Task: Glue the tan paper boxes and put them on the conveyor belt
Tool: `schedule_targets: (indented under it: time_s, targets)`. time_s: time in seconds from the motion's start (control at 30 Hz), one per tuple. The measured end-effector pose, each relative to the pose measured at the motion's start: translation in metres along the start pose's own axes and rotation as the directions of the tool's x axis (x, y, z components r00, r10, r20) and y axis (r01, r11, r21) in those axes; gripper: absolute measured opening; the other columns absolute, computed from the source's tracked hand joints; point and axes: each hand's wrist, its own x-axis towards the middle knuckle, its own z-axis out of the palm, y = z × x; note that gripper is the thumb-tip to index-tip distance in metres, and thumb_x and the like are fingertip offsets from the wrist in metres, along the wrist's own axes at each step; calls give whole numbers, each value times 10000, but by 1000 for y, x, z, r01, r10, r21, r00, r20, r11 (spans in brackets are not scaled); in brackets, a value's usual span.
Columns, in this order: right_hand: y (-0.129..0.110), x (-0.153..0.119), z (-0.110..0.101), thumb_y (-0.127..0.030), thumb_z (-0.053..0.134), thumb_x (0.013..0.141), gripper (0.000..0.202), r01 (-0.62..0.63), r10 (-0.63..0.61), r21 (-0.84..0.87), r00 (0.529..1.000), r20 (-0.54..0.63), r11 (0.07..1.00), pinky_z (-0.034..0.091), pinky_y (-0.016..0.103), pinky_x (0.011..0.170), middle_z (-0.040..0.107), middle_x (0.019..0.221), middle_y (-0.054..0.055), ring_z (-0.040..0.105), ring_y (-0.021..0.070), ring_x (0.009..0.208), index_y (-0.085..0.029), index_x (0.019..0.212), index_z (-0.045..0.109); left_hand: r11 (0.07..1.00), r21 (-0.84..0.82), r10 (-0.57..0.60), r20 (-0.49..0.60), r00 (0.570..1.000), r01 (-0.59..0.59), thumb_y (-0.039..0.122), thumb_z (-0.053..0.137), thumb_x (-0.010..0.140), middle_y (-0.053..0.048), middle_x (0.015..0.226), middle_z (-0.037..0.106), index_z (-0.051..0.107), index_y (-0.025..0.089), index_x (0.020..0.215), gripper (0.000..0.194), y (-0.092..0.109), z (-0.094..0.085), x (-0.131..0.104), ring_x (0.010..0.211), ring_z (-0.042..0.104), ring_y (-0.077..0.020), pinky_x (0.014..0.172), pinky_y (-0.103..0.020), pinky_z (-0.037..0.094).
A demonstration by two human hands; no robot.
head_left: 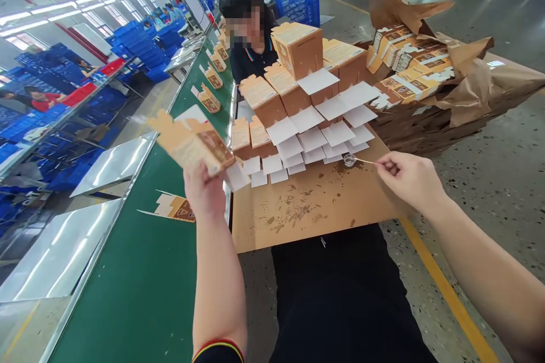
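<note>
My left hand (205, 190) is closed on an orange-and-brown carton (196, 144), held tilted above the green conveyor belt (128, 272), with its flaps sticking out. The fingers of my right hand (411, 178) pinch a thin cotton swab (365, 161). Its far end reaches a small clear dish (349, 160) on the brown cardboard (293, 204); whether it touches liquid I cannot tell. Behind the dish stand stacked cartons (298, 48) with white flaps (313, 138) pointing toward me. Another carton (177, 207) lies on the belt, partly hidden by my left arm.
A co-worker (251, 39) sits behind the stack. Several cartons (210, 99) lie farther along the belt. At right, flat bundled cartons (413, 68) rest in torn brown paper (472, 108). Blue crates (293, 0) stand behind. Dark stains mark the cardboard.
</note>
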Motion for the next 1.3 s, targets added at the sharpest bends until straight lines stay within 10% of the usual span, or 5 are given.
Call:
schedule_targets:
  time_s: [0.3,0.57,0.83,1.07,1.3]
  targets:
    - [2,50,18,-162,631,940,195,143,-76,-212,952,296,967,523,373,668,775,790,91,722,269,720,-249,770,667,875,-200,-450,-3,893,440,484,1117,596,-150,1430,804,786,269,1350,851,-38,-12,-142,1444,707,-436,1243,-638,568]
    - [-17,0,11,-255,704,968,105,144,-144,-4,987,72,990,623,372,690,779,794,66,750,240,706,-248,891,774,854,-135,-513,-54,857,502,497,1136,568,-184,1332,832,791,192,1246,820,-65,-6,-143,1375,755,-435,1218,-590,588]
    - [-84,-110,122,-166,594,1041,238,273,-360,379,916,179,884,528,284,604,700,729,10,643,157,600,-243,850,711,870,-80,-492,-78,867,486,500,1135,557,-172,1249,845,764,188,1196,801,-61,0,-145,1294,791,-403,1198,-580,590]
    - [-80,-113,138,-185,536,1053,281,298,-393,319,872,292,900,476,299,607,650,690,11,581,166,599,-253,805,652,884,-59,-468,-77,880,465,534,1123,562,-166,1247,840,748,207,1195,806,-57,4,-142,1289,792,-407,1189,-590,599]
    - [-69,-92,120,-243,603,1044,221,147,-232,351,949,214,925,596,309,691,772,811,41,718,195,707,-260,859,722,912,45,-402,-109,909,409,521,1100,621,-184,1319,812,696,204,1306,856,-64,11,-160,1246,808,-383,1153,-576,621]
